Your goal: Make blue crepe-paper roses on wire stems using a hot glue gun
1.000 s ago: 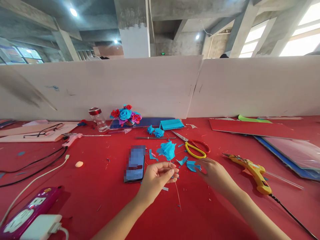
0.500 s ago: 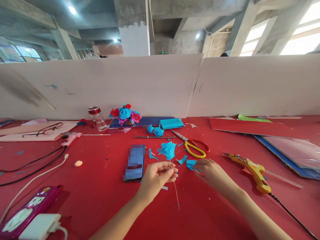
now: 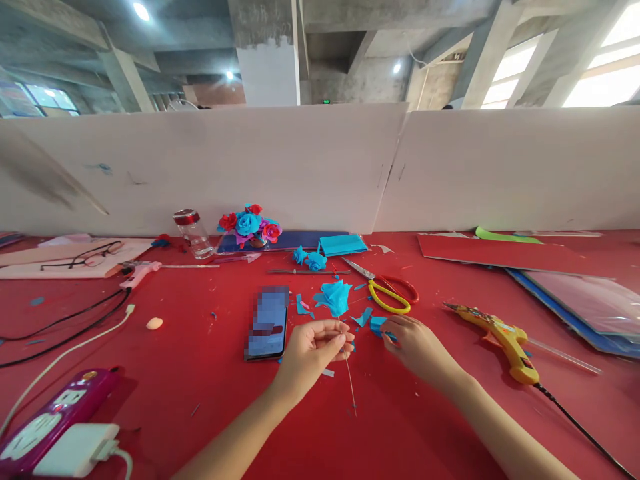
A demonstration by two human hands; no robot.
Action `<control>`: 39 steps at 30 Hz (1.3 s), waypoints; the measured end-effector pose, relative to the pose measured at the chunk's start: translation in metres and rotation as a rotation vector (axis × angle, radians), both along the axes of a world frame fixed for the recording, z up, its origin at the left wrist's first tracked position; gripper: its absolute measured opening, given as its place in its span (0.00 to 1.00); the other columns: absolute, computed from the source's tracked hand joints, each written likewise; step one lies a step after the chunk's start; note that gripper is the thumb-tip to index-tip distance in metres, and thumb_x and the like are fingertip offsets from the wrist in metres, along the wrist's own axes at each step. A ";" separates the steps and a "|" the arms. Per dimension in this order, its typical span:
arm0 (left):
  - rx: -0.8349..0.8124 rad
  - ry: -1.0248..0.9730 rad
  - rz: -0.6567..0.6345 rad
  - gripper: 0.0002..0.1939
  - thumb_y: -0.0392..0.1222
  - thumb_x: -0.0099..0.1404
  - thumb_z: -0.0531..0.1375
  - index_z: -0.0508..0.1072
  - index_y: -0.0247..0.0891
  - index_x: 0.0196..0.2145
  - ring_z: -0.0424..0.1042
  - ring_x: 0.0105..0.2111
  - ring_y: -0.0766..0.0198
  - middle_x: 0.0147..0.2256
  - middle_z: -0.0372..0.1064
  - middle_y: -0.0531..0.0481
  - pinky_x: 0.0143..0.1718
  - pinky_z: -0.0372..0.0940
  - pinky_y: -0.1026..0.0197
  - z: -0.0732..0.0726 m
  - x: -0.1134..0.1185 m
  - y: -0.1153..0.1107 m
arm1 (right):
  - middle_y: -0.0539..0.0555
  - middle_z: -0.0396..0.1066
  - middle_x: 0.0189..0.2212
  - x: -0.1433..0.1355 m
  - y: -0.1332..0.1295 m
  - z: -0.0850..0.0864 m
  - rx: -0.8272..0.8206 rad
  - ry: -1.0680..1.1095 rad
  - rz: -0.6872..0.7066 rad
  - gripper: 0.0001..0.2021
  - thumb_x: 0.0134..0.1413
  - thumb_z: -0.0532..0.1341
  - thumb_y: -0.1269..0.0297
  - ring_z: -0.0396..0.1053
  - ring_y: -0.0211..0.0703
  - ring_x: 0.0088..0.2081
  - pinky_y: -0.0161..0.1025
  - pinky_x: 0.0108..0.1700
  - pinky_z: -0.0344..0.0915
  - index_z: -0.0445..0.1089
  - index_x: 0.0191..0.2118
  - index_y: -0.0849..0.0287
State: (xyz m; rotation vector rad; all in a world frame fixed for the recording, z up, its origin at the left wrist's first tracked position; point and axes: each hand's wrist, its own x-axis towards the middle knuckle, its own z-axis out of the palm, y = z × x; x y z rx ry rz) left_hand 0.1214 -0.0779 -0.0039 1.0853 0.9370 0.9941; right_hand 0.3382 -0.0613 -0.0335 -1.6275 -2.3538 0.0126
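Note:
My left hand (image 3: 320, 347) pinches the thin wire stem of a blue paper flower (image 3: 334, 297). The bloom stands above my fingertips, and the bare wire (image 3: 351, 383) hangs down below them. To the right, my right hand (image 3: 410, 340) is low over the table, its thumb and fingers closed around a piece of blue paper (image 3: 379, 325). Part of that paper is hidden under the fingers. Small blue paper scraps (image 3: 363, 317) lie between the two hands.
Scissors (image 3: 390, 297) lie beyond my right hand, and a yellow glue gun (image 3: 500, 337) is further right. A phone (image 3: 267, 325) rests left of my left hand. Behind are small blue paper flowers (image 3: 315, 261), a bouquet (image 3: 250, 225) and a glass jar (image 3: 194, 233). A power strip (image 3: 60, 407) sits front left.
My right hand has moved slightly left, and its fingers have closed in on the blue paper. My left hand keeps its pinch on the stem. The whole view has shifted a little.

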 end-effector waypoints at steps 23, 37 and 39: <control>-0.012 0.009 0.009 0.11 0.41 0.53 0.64 0.73 0.32 0.33 0.74 0.30 0.63 0.33 0.75 0.43 0.35 0.71 0.60 0.000 0.000 0.000 | 0.58 0.74 0.38 0.013 -0.001 -0.004 -0.041 0.045 -0.001 0.13 0.50 0.52 0.71 0.72 0.50 0.39 0.45 0.40 0.66 0.72 0.38 0.58; -0.026 0.005 0.017 0.11 0.40 0.53 0.64 0.73 0.31 0.33 0.74 0.30 0.65 0.32 0.75 0.44 0.34 0.71 0.62 0.002 0.000 0.001 | 0.57 0.76 0.35 0.012 -0.002 -0.006 -0.034 0.340 -0.096 0.12 0.52 0.52 0.67 0.73 0.50 0.36 0.43 0.37 0.68 0.73 0.35 0.57; -0.031 0.003 0.020 0.11 0.40 0.53 0.64 0.73 0.31 0.33 0.74 0.30 0.65 0.32 0.75 0.44 0.34 0.71 0.62 0.002 0.001 0.001 | 0.55 0.77 0.32 0.011 -0.001 -0.009 -0.063 0.430 -0.108 0.12 0.53 0.52 0.64 0.75 0.47 0.34 0.39 0.35 0.70 0.72 0.35 0.58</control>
